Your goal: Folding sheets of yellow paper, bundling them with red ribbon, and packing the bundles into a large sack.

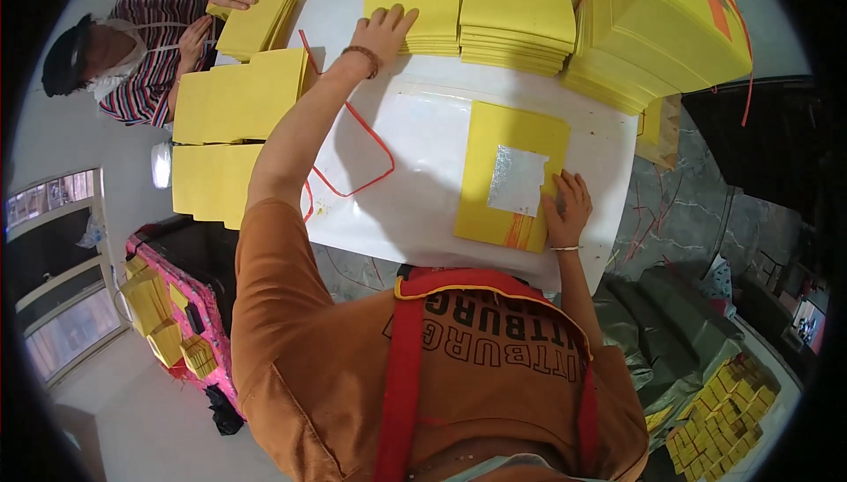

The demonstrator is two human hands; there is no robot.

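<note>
In the head view, the left hand (381, 34) is loosely open, fingers over the left edge of a yellow stack (432, 16). The right hand's (571, 209) bent fingers meet the right edge of the yellow packet (475, 178) on the white table (415, 120); I cannot tell if they grip.

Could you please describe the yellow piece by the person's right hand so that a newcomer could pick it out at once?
On the white table, look at the near right part, where the person's right hand rests at the right edge of the yellow piece. Unlike the yellow stacks farther back, it lies by itself and bears a silvery rectangle and, nearer the person, an orange patch.
</note>
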